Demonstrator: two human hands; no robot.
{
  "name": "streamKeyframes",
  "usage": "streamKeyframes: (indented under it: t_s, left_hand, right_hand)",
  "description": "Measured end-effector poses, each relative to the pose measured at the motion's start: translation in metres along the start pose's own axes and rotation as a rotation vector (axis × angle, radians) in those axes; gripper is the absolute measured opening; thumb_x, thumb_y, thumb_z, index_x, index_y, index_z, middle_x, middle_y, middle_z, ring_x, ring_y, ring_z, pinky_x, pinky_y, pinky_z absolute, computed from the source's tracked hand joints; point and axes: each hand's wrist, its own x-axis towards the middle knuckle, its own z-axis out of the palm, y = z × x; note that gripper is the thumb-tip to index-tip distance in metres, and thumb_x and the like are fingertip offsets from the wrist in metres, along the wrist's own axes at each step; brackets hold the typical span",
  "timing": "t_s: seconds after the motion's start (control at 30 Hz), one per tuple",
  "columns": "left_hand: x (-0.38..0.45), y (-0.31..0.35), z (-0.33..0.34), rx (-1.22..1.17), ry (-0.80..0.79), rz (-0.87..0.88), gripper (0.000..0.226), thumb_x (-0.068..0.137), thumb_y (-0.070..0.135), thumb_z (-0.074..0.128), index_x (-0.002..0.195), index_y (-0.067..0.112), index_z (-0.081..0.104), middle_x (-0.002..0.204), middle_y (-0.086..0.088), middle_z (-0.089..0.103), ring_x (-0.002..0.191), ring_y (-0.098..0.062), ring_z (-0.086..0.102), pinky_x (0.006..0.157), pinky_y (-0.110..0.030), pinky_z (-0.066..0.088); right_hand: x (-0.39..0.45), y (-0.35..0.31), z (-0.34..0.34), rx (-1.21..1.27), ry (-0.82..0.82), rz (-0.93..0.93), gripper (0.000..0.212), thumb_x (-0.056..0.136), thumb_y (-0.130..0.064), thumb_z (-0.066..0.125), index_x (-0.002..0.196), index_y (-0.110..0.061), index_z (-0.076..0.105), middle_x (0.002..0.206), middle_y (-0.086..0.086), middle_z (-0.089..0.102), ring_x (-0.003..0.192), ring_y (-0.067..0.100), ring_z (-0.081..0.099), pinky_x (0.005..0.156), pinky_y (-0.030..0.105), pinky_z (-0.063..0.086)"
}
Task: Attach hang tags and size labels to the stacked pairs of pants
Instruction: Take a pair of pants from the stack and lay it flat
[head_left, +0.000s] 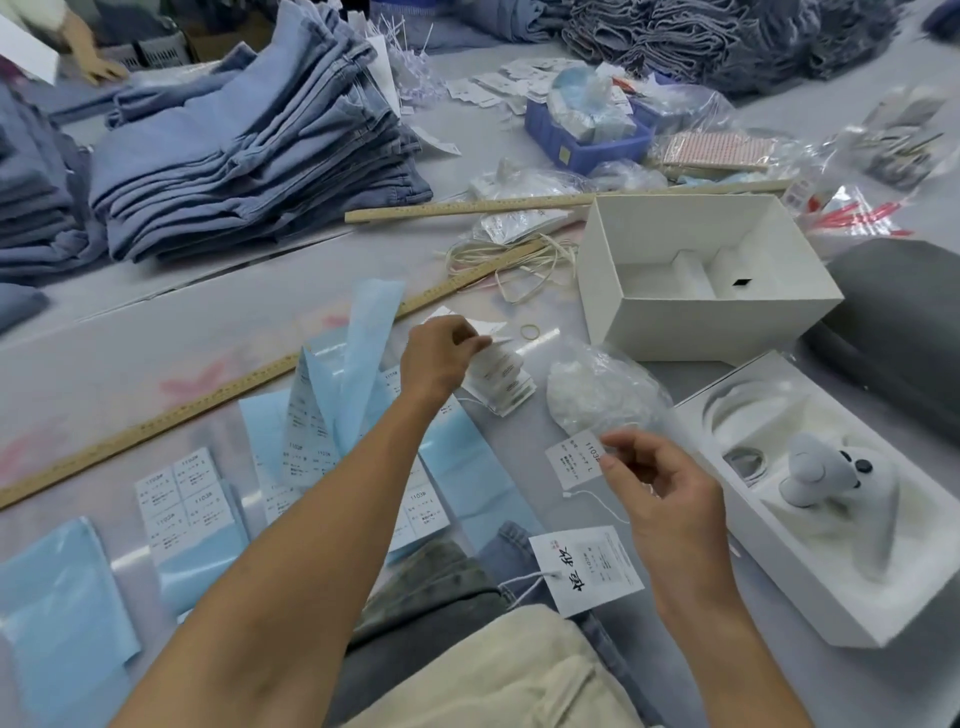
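Hiding tag stack (501, 382) (print blurred)

Bright, even light falls from overhead across my tabletop (519, 130), leaving only soft shadows. Glare streaks the clear plastic bags (701, 111) near the far right corner. The wide lens bends the rulers (483, 205), and the far edge blurs.
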Motion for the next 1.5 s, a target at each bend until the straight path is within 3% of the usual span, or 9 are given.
streamKeyframes:
  t_s: [0.1,0.2,0.43,0.6,0.83,1.07,1.2,1.37,1.5]
  left_hand:
    - [0.006,0.0,-0.009,-0.405,-0.025,-0.213,0.016,0.084,0.021,0.084,0.084,0.006,0.077,0.074,0.002,0.073,0.072,-0.015,0.063,0.064,-0.033,0.054]
    - [0.013,-0.001,-0.022,-0.55,-0.038,-0.326,0.008,0.084,0.011,0.083,0.08,0.012,0.076,0.072,0.005,0.071,0.075,-0.014,0.062,0.058,-0.028,0.05]
    - [0.05,0.007,-0.075,-0.126,0.271,-0.242,0.011,0.095,0.012,0.069,0.101,0.012,0.078,0.108,-0.007,0.074,0.088,-0.018,0.066,0.079,-0.033,0.057]
    - [0.049,0.037,-0.122,0.022,0.378,-0.081,0.005,0.097,0.025,0.068,0.096,0.023,0.072,0.106,0.0,0.073,0.091,-0.017,0.065,0.071,-0.029,0.053]
    - [-0.074,0.029,-0.14,-0.11,0.461,0.08,0.009,0.099,0.026,0.067,0.103,0.025,0.075,0.079,0.001,0.073,0.058,-0.014,0.07,0.058,-0.043,0.06]
    - [-0.238,0.017,-0.166,-0.483,0.612,-0.034,0.016,0.094,0.016,0.07,0.106,0.023,0.078,0.078,0.003,0.078,0.062,-0.016,0.075,0.053,-0.022,0.059]
    - [-0.302,0.012,-0.171,-0.596,0.523,-0.118,0.019,0.088,0.016,0.071,0.095,0.031,0.08,0.097,0.005,0.079,0.085,-0.018,0.077,0.064,-0.031,0.064]
    - [-0.348,0.016,-0.165,-0.696,0.559,-0.217,0.011,0.074,0.024,0.082,0.085,0.024,0.08,0.088,-0.003,0.078,0.083,-0.025,0.076,0.072,-0.027,0.062]
    - [-0.364,0.03,-0.157,-0.806,0.597,-0.263,0.033,0.073,0.016,0.086,0.102,0.029,0.075,0.092,-0.005,0.077,0.087,-0.025,0.076,0.071,-0.03,0.06]
  right_hand:
    - [-0.001,0.0,0.001,0.008,-0.001,0.017,0.019,0.09,-0.005,0.073,0.094,-0.023,0.076,0.088,-0.002,0.073,0.08,0.004,0.066,0.072,0.013,0.052]
    - [-0.001,0.001,-0.001,0.012,0.005,0.027,0.02,0.09,-0.005,0.073,0.093,-0.024,0.076,0.087,-0.004,0.072,0.081,0.004,0.066,0.073,0.012,0.051]
    - [-0.004,0.0,0.001,-0.108,-0.008,-0.021,0.021,0.091,-0.008,0.073,0.094,-0.028,0.075,0.086,-0.01,0.071,0.079,0.003,0.066,0.071,0.012,0.052]
    - [-0.005,-0.006,0.004,-0.103,-0.01,-0.031,0.02,0.091,-0.008,0.073,0.095,-0.028,0.075,0.086,-0.008,0.072,0.08,0.006,0.067,0.071,0.012,0.052]
    - [-0.012,-0.035,0.004,-0.064,-0.004,-0.091,0.025,0.089,-0.005,0.073,0.093,-0.03,0.077,0.086,-0.009,0.075,0.078,0.003,0.067,0.073,0.011,0.052]
    - [-0.056,-0.083,-0.001,0.03,-0.116,-0.102,0.02,0.088,-0.003,0.072,0.093,-0.022,0.078,0.091,-0.004,0.077,0.083,0.007,0.071,0.071,0.01,0.052]
    - [-0.085,-0.098,-0.004,0.124,-0.196,-0.053,0.023,0.087,-0.004,0.072,0.09,-0.026,0.079,0.084,-0.002,0.076,0.076,0.006,0.07,0.065,0.011,0.053]
    - [-0.12,-0.104,0.0,0.354,-0.297,0.075,0.024,0.075,-0.019,0.073,0.098,-0.022,0.079,0.091,0.0,0.075,0.084,0.008,0.069,0.077,0.016,0.056]
    - [-0.143,-0.106,0.008,0.47,-0.433,0.198,0.022,0.073,-0.018,0.075,0.095,-0.018,0.08,0.096,0.008,0.076,0.085,0.013,0.071,0.076,0.021,0.058]
